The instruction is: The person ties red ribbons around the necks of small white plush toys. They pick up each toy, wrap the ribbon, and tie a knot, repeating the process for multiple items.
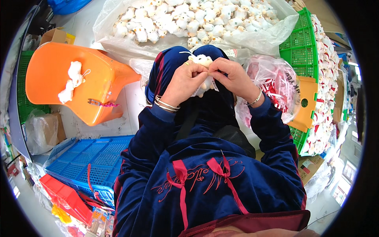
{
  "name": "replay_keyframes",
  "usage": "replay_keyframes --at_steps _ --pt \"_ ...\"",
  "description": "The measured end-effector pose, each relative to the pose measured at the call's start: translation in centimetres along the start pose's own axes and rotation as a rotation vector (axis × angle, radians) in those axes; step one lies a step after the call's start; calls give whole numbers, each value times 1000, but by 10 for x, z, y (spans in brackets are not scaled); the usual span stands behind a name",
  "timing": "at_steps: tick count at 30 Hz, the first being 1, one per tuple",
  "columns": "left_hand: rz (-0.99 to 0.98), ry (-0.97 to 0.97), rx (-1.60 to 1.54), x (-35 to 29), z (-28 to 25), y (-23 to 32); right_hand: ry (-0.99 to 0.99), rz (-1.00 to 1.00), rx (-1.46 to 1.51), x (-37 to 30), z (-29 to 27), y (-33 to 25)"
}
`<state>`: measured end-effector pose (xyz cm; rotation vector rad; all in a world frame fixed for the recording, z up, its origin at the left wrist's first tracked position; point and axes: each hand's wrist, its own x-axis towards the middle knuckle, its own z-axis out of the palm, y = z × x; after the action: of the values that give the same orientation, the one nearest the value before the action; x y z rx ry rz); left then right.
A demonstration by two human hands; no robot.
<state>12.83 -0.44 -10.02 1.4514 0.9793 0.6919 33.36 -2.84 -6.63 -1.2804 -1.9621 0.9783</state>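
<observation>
A small white plush toy (201, 59) rests upright between my knees, its head toward the far side and a white loop at its top. My left hand (183, 81) and my right hand (235, 78) meet over its front, thumbs and fingertips pinched together. What they pinch is too small to make out. Part of the toy's body shows below the fingers, with a white tag beside it. On an orange plastic chair (45, 81) at the left lie more white plush toys (74, 71) and a pair of thread snips (94, 102) with a pinkish cord.
Beyond my knees a clear plastic sack (106, 33) holds many white plush toys. To the right sit a plastic bag of red and pink ribbons (276, 93) and a green crate (299, 41). Blue crates (90, 154) and a red bin (65, 199) stand at the lower left.
</observation>
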Motion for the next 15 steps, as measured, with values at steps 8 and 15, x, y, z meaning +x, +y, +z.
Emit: replay_keyframes --at_steps 8,15 --pt "-56 118 -37 -8 13 6 105 50 -239 2 18 -17" --pt "39 -10 61 0 -3 -2 78 163 154 0 15 2"
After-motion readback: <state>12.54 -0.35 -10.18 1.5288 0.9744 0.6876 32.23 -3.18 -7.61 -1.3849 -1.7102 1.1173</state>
